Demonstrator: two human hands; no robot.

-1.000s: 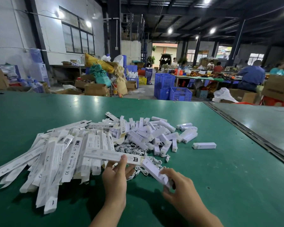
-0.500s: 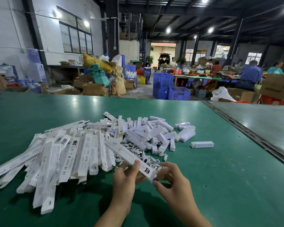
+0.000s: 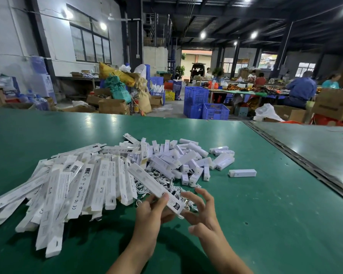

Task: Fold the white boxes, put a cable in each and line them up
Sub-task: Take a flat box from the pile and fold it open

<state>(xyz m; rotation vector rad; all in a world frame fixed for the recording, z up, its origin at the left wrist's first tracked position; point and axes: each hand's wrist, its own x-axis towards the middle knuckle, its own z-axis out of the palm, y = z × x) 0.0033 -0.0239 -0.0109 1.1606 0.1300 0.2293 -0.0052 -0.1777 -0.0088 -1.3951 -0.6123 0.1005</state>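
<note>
right hand (image 3: pixel 204 220) fingers (image 3: pixel 207 195) splayed now | box (image 3: pixel 147 179) pinched in left hand (image 3: pixel 149 218)

We find the left grip (image 3: pixel 150 211) holding a long white box (image 3: pixel 147 181) by its near end, slanted above the cables (image 3: pixel 167 179). The right grip (image 3: pixel 201 214), fingers spread, touches that end. Flat boxes (image 3: pixel 67 186) lie left and folded boxes (image 3: pixel 186 161) lie right on the table (image 3: pixel 265 224).

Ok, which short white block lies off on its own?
The short white block farthest right, alone on the green table; the rest touch or overlap in the heap.
</note>
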